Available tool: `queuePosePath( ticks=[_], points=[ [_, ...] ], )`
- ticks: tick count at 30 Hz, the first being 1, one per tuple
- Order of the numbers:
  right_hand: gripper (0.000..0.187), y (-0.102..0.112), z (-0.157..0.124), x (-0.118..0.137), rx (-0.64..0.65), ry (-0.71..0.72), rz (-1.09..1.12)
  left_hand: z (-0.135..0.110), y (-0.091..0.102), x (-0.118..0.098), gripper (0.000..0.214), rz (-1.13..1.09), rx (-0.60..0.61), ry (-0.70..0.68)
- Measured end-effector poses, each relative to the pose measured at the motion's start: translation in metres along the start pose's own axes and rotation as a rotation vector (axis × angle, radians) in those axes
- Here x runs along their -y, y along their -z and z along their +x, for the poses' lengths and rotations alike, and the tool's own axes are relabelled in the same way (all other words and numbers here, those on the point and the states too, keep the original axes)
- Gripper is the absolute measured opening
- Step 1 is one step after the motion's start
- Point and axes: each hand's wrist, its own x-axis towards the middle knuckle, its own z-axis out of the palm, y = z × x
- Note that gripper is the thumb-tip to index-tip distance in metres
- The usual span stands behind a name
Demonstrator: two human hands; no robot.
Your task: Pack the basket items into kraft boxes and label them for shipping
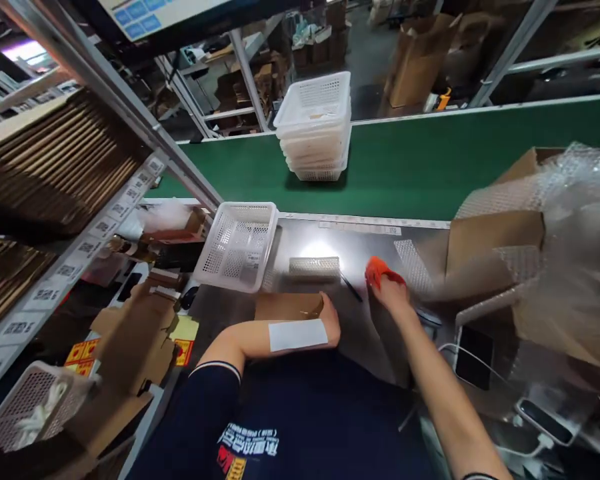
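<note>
My left hand is closed at the right end of a small brown cardboard box, close in front of my body. Across my left wrist and forearm lies a blank white label. Out to the right, my right hand is closed around a bright orange object, blurred so its kind does not show. Between the hands and further back, a bubble-wrapped bundle rests on the metal table. A dark pen-like stick lies beside it.
A white plastic basket stands at the table's left; more baskets are stacked on the green conveyor belt. At right are a bubble-wrap-filled carton and a phone with a cable. Flat cartons fill the left rack.
</note>
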Motion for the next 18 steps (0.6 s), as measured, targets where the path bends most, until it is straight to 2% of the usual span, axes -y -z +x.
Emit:
queuePosePath(
  ticks=[2,4,6,7,8,9,11,14,15,17,18],
  points=[
    [0.039,0.0,0.008,0.009,-0.067,0.021,-0.04,-0.02,0.044,-0.005,0.049,0.146,0.041,-0.04],
    [0.04,0.003,0.016,0.026,-0.133,0.083,-0.06,-0.053,0.101,-0.002,0.067,0.199,0.035,-0.166],
    [0.043,0.007,0.026,0.052,-0.138,0.23,-0.047,-0.091,0.154,0.01,0.088,0.255,0.021,-0.272],
    [0.042,0.009,0.032,0.068,-0.119,0.324,-0.03,-0.111,0.173,0.02,0.092,0.261,0.005,-0.277],
    [0.042,0.009,0.038,0.085,-0.096,0.415,-0.011,-0.129,0.184,0.033,0.093,0.258,-0.013,-0.266],
    [0.041,0.009,0.043,0.102,-0.075,0.496,0.009,-0.147,0.186,0.048,0.094,0.241,-0.038,-0.25],
    [0.046,0.006,0.052,0.132,-0.059,0.601,0.042,-0.182,0.166,0.085,0.101,0.176,-0.14,-0.221],
    [0.063,0.0,0.059,0.16,-0.055,0.627,0.077,-0.227,0.103,0.138,0.108,0.087,-0.287,-0.096],
    [0.064,-0.001,0.061,0.165,-0.052,0.616,0.089,-0.238,0.082,0.151,0.112,0.041,-0.361,-0.015],
    [0.063,0.003,0.062,0.167,-0.051,0.598,0.126,-0.255,0.053,0.167,0.124,-0.061,-0.439,0.154],
    [0.063,0.008,0.06,0.166,-0.053,0.595,0.149,-0.26,0.046,0.171,0.13,-0.108,-0.449,0.213]
  ],
)
